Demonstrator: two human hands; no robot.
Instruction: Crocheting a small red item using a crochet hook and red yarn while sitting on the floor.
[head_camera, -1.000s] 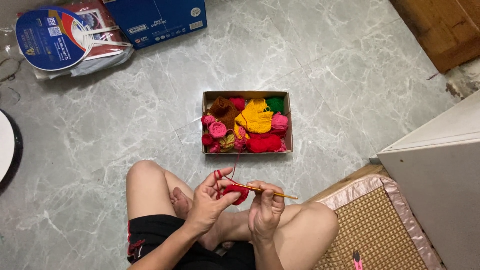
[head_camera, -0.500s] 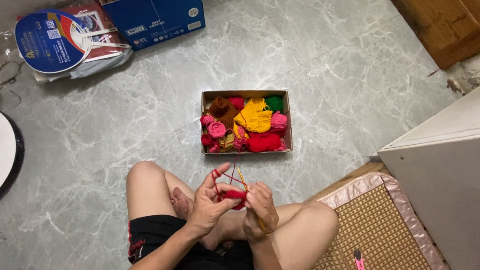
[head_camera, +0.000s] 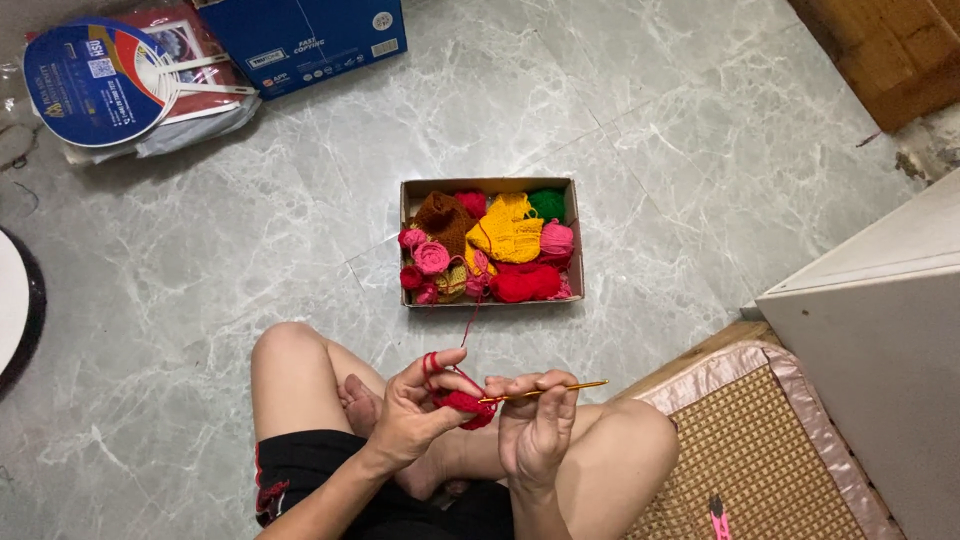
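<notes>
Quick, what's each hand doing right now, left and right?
Left hand: closed on the red crochet piece, red yarn looped over a finger.
Right hand: closed on the yellow crochet hook.

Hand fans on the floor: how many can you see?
2. Both lie stacked at the top left, beside the blue box: a blue round fan on top, and a red fan mostly covered beneath it. More could be hidden under them.
</notes>
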